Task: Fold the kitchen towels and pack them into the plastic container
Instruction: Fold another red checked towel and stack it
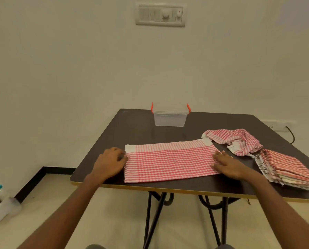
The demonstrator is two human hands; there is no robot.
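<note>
Dark tabletop [137, 133] against a cream wall [60, 60] fills centre frame; both hands' fingers lie released, flat on the checked towel [168, 161]

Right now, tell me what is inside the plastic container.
The plastic container at the table's far edge looks empty: through its translucent walls no towel shows. Its lid is on, orange clips raised, so the floor inside cannot be checked directly.

a plain room in a home, by the look of it: bare cream walls, a wall switch panel [160, 14] with a fan dial, a dark folding table [137, 130] on metal legs, black skirting [31, 180] and a wall socket [276, 125] with a cord.
</note>
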